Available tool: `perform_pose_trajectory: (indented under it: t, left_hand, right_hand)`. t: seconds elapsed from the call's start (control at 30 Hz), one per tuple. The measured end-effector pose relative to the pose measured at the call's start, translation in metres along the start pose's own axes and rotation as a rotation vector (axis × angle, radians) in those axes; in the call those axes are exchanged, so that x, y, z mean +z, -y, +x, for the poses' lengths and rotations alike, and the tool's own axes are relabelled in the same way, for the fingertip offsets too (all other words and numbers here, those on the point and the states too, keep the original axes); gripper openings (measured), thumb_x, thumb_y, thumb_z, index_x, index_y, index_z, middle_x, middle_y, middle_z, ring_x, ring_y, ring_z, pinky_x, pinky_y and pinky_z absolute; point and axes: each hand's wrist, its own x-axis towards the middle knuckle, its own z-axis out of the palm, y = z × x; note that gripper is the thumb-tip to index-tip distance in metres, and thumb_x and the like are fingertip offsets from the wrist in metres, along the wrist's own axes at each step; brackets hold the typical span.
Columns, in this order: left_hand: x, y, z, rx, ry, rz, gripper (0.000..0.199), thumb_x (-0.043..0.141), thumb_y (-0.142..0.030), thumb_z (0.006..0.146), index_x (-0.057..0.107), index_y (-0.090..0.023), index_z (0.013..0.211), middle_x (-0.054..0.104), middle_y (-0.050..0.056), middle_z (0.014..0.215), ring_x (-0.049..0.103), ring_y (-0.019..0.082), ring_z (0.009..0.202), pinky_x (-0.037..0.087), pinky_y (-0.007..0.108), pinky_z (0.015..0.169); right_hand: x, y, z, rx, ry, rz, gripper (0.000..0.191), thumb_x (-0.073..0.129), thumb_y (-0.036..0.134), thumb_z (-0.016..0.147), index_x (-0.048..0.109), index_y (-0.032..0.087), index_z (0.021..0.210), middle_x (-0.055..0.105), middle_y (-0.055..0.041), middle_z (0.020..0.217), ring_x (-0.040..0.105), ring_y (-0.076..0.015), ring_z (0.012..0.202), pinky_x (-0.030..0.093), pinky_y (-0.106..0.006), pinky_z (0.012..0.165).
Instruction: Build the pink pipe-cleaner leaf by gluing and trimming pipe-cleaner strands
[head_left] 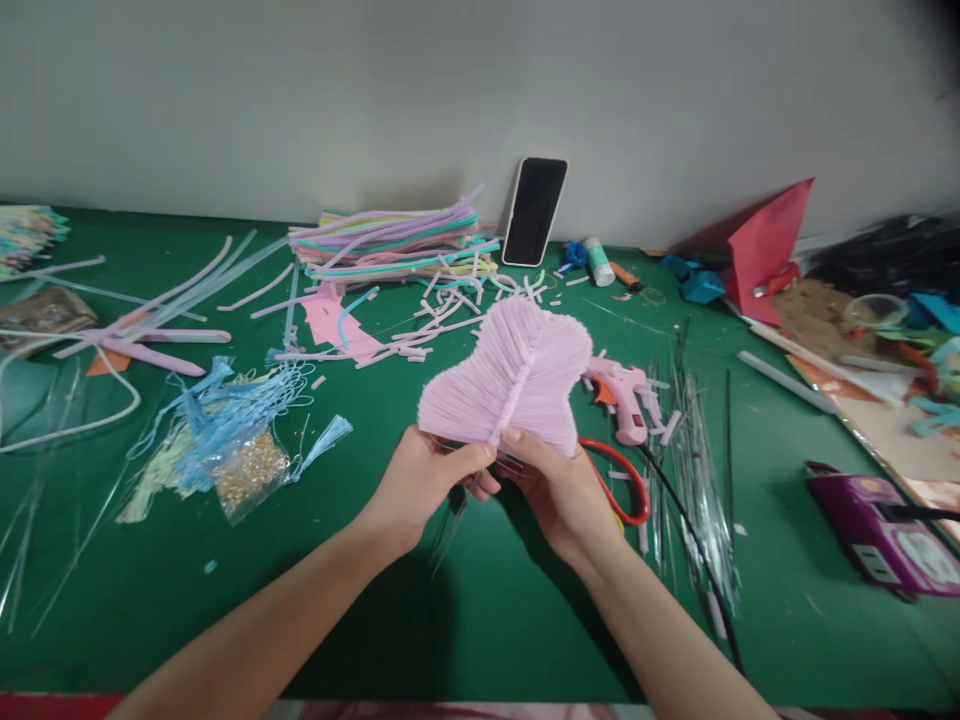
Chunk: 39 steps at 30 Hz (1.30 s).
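Note:
A pale lilac butterfly-shaped piece [517,375], made of rows of fuzzy stems with a ridge down its middle, is held up above the green table [495,640]. My left hand [431,480] pinches its lower edge left of the ridge, thumb on top and fingers beneath. Just to the right, my right hand [559,490] grips the same edge with its thumb against the ridge's lower end. Thin wires show under the piece. Red-handled scissors [637,495] lie beside my right hand, with a pink glue gun [626,400] beyond them.
Colourful fuzzy stems [390,240] lie at the back near an upright phone [535,212]. Blue tassels [232,405] and a bag of gold beads [251,470] lie left. Clear sticks [697,470], a black cord [694,540] and a purple device [885,530] are right.

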Motion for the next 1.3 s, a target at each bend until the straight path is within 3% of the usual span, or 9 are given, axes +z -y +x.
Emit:
perform_pose_trajectory:
  t: [0.23,0.37,0.87,1.1,1.3]
  left_hand:
    - [-0.003,0.001,0.0,-0.024,0.013,0.088,0.012,0.07,-0.022,0.066,0.065,-0.011,0.068,0.063,0.0,0.047,0.057,0.01,0.043,0.047,0.02,0.044]
    - [-0.004,0.005,0.001,-0.035,0.052,0.178,0.013,0.07,-0.023,0.068,0.065,-0.011,0.07,0.064,0.0,0.048,0.058,0.01,0.044,0.048,0.02,0.046]
    - [-0.005,-0.006,0.0,-0.04,0.115,0.238,0.012,0.068,-0.024,0.068,0.062,-0.013,0.068,0.058,-0.002,0.042,0.054,0.01,0.038,0.043,0.017,0.037]
    - [-0.006,-0.004,-0.001,-0.059,0.128,0.258,0.013,0.065,-0.024,0.069,0.059,-0.013,0.064,0.057,-0.002,0.042,0.053,0.009,0.038,0.043,0.018,0.038]
    - [-0.006,-0.003,0.0,-0.071,0.146,0.288,0.016,0.067,-0.028,0.07,0.06,-0.013,0.073,0.057,-0.003,0.043,0.055,0.011,0.039,0.043,0.019,0.038]
  right_hand:
    - [-0.014,0.013,0.005,0.042,0.047,-0.174,0.027,0.087,0.031,0.057,0.075,0.017,0.076,0.073,-0.0024,0.076,0.062,-0.0181,0.07,0.047,-0.032,0.072]
    - [-0.015,0.016,0.005,0.07,0.037,-0.142,0.033,0.09,0.025,0.048,0.076,0.017,0.078,0.075,-0.0028,0.075,0.065,-0.0203,0.071,0.05,-0.034,0.074]
    - [-0.007,0.015,-0.002,0.045,-0.017,-0.04,0.023,0.083,0.034,0.065,0.075,0.018,0.079,0.077,-0.0049,0.082,0.069,-0.0239,0.075,0.053,-0.036,0.075]
    - [-0.013,0.014,0.003,-0.044,-0.095,-0.009,0.025,0.084,0.031,0.064,0.076,0.018,0.084,0.077,-0.0065,0.087,0.07,-0.026,0.079,0.055,-0.039,0.074]
    - [-0.015,0.02,0.007,-0.137,-0.171,0.054,0.027,0.085,0.026,0.062,0.075,0.023,0.087,0.076,-0.0044,0.096,0.07,-0.0265,0.088,0.056,-0.042,0.079]
